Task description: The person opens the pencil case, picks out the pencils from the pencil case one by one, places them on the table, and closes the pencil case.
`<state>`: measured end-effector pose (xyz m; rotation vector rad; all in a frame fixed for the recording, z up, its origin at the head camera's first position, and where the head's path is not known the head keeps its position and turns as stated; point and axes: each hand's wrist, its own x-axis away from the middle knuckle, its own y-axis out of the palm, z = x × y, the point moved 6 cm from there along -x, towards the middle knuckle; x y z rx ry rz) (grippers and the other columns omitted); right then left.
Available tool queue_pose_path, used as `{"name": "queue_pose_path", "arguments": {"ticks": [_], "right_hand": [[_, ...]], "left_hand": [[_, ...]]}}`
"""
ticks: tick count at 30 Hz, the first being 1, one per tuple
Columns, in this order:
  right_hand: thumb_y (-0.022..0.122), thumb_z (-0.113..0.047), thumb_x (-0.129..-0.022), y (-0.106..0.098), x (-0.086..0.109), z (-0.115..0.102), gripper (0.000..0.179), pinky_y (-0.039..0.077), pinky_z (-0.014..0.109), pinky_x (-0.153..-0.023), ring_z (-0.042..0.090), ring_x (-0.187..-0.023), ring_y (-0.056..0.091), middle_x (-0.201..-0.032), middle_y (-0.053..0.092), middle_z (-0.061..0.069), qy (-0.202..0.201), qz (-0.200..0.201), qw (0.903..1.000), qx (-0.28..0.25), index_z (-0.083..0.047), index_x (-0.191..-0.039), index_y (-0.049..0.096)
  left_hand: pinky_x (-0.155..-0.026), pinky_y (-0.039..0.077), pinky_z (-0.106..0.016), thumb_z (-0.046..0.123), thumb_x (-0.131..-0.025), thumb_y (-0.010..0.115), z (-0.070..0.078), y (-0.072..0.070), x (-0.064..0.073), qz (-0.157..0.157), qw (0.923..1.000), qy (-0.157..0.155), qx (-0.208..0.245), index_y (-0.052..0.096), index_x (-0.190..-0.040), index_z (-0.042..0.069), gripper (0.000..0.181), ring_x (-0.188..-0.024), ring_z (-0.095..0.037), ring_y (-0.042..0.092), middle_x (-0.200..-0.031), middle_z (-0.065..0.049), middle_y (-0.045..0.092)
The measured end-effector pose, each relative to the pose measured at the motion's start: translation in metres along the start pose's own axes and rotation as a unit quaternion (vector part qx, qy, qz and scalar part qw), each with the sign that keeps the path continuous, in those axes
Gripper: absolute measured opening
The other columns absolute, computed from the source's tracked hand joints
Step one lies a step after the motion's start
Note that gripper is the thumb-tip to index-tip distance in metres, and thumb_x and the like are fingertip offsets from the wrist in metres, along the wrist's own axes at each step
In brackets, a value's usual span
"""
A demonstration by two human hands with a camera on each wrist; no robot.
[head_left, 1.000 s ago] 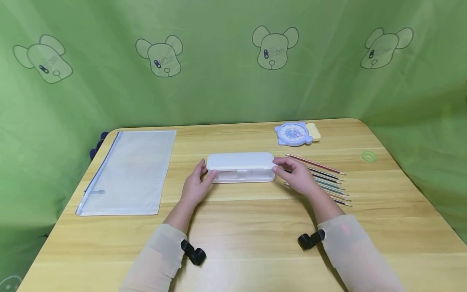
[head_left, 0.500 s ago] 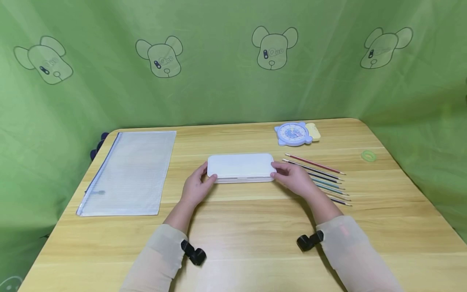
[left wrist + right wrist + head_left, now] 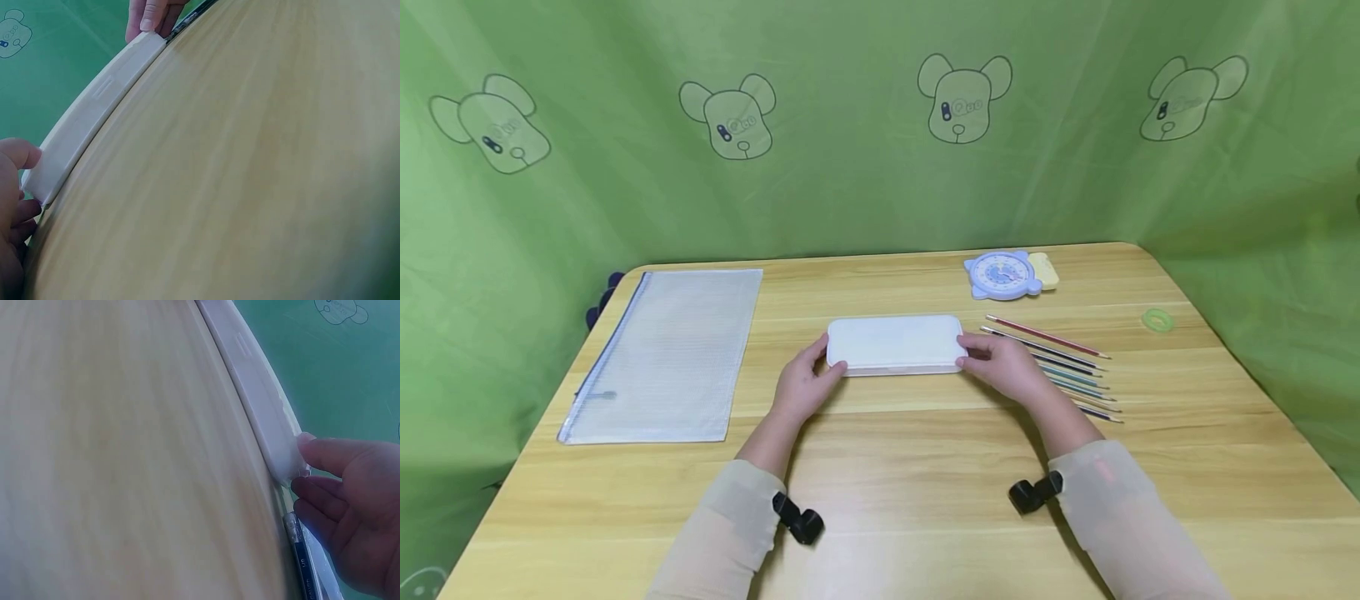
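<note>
A white pencil case (image 3: 893, 342) lies on the table with its lid down. My left hand (image 3: 801, 385) grips its left end, thumb on the near corner and fingers round the side. At the opposite end my right hand (image 3: 1006, 368) holds it between thumb and fingers. In the left wrist view the front wall of the pencil case (image 3: 94, 112) stretches between both hands. The right wrist view has my thumb at the lid's edge and my fingers low at the end of the case, beside a dark pencil (image 3: 302, 559).
Several pencils, among them a red pencil (image 3: 1048, 337), lie fanned right of the case, partly behind my right hand. A blue toy clock (image 3: 1003, 275) and a pale yellow block (image 3: 1045, 272) sit farther back. A green ring (image 3: 1158, 321) lies far right, a zip pouch (image 3: 670, 358) left.
The pencil case's lid has swung down from partly raised to shut. Both hands have stayed at its ends, the right hand shifting slightly left and down.
</note>
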<state>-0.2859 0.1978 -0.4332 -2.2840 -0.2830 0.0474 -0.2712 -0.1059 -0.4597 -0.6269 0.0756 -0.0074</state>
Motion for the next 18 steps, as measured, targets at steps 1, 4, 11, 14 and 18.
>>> {"name": "queue_pose_path", "arguments": {"ticks": [1,4,11,14,18], "right_hand": [[0.065,-0.023,-0.094,0.0,0.0,0.0,0.046,0.04,0.051,-0.113,0.037,-0.133,0.05,-0.142,0.054,0.018,0.0,0.001,1.0,0.0,-0.003,-0.135,0.057],[0.065,-0.023,-0.094,0.0,0.0,0.0,0.046,0.04,0.051,-0.113,0.037,-0.133,0.05,-0.142,0.054,0.018,0.001,0.002,1.0,-0.003,-0.004,-0.135,0.058],[0.066,-0.027,-0.094,-0.001,0.0,0.001,0.049,0.041,0.05,-0.113,0.037,-0.133,0.05,-0.143,0.054,0.018,0.012,0.004,0.9997,-0.019,-0.004,-0.137,0.056],[0.065,-0.03,-0.094,-0.004,0.0,0.0,0.054,0.04,0.05,-0.114,0.037,-0.134,0.049,-0.148,0.048,0.018,0.006,0.011,0.9993,-0.035,-0.005,-0.14,0.052],[0.06,-0.041,-0.096,-0.013,-0.001,-0.005,0.065,0.03,0.057,-0.118,0.042,-0.143,0.034,-0.16,0.028,0.018,-0.026,0.021,0.9991,-0.028,-0.008,-0.149,0.041]], "left_hand": [[-0.12,0.033,-0.043,0.036,-0.091,0.063,0.0,0.0,0.0,0.0,1.0,0.001,0.001,0.042,-0.147,0.004,0.067,-0.14,-0.032,0.043,-0.147,-0.015,0.05],[-0.12,0.033,-0.043,0.037,-0.092,0.062,0.0,0.0,0.0,-0.003,1.0,-0.001,-0.001,0.042,-0.147,0.005,0.067,-0.14,-0.031,0.043,-0.147,-0.015,0.05],[-0.12,0.032,-0.042,0.039,-0.092,0.06,0.0,0.0,0.002,0.002,0.9999,-0.006,0.01,0.041,-0.148,0.006,0.068,-0.14,-0.03,0.044,-0.146,-0.013,0.052],[-0.122,0.029,-0.043,0.041,-0.094,0.057,-0.001,0.0,0.002,-0.003,0.9997,-0.014,0.019,0.038,-0.15,0.007,0.068,-0.142,-0.029,0.041,-0.149,-0.012,0.049],[-0.123,0.024,-0.045,0.046,-0.099,0.046,0.001,-0.006,0.0,-0.017,0.9997,-0.013,0.014,0.029,-0.154,0.009,0.068,-0.146,-0.03,0.033,-0.156,-0.011,0.039]]}}
